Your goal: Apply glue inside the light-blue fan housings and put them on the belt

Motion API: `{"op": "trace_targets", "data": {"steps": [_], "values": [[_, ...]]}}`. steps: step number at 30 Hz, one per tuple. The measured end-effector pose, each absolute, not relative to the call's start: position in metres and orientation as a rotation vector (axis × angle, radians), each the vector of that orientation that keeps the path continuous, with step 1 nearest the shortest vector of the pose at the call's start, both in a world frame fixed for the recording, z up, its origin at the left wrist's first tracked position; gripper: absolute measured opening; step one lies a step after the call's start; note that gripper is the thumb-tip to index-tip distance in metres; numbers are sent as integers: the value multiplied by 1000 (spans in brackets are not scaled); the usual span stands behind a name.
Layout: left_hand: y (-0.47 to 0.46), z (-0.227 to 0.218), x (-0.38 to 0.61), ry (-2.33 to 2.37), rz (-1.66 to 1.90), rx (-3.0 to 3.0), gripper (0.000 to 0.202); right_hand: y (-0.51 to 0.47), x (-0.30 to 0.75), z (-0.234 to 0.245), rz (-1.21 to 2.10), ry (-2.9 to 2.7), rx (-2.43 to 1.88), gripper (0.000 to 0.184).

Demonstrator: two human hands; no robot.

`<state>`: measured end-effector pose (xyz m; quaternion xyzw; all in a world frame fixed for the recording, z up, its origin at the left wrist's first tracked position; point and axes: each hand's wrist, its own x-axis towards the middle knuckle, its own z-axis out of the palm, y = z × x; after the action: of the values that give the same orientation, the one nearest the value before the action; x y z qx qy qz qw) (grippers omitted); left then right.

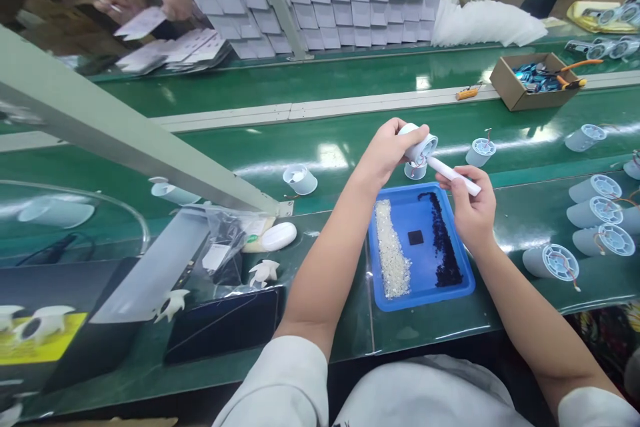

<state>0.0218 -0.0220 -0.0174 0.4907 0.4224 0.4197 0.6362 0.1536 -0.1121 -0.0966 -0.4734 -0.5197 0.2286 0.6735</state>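
My left hand point(387, 150) is closed around a pale blue-white plastic cylinder housing point(419, 139), its open end tilted toward my right. In my right hand point(473, 207) is a white pen-like stick point(454, 175), its tip at the housing's open end; whether it touches anything inside I cannot tell. Just below them lies a blue tray point(423, 287), with a pile of small clear pieces point(391, 250) on the left, a pile of small black pieces point(445, 243) on the right and a dark square point(415, 237) between. Another housing point(415, 171) stands behind the tray, partly hidden.
Several similar housings point(553, 261) with wires stand at the right. A cardboard box point(533, 100) holds blue parts and orange-handled pliers. A slanted metal post point(150, 140) crosses the left side, near a plastic bag point(225, 247) and a dark tablet-like slab point(225, 323). Other people work across the bench.
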Motion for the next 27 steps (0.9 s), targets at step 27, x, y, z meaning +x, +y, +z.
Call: {"op": "trace_targets", "data": {"steps": [27], "values": [[-24,-14,20,934,984,1157,24,-116,155,-94,487,-1089,-1008,22]]}}
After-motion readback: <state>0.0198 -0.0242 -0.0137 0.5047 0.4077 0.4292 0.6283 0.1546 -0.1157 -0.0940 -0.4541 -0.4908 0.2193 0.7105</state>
